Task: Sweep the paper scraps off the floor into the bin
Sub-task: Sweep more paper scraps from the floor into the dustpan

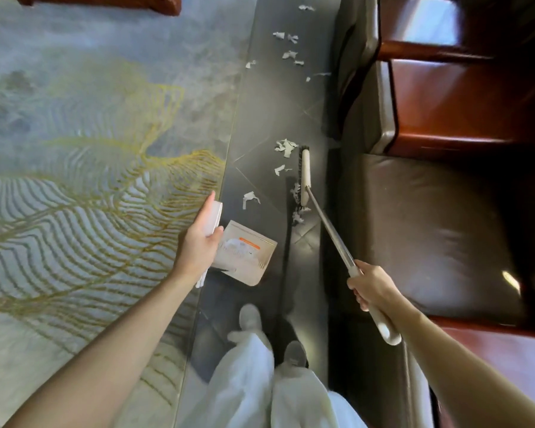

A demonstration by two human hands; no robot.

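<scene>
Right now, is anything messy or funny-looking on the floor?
Yes. Torn white paper scraps lie strewn along the dark floor strip between the rug and the leather seat, from beside the broom to far ahead. A few cling to it. The right hand grips the broom; the left hand holds the dustpan.
</scene>
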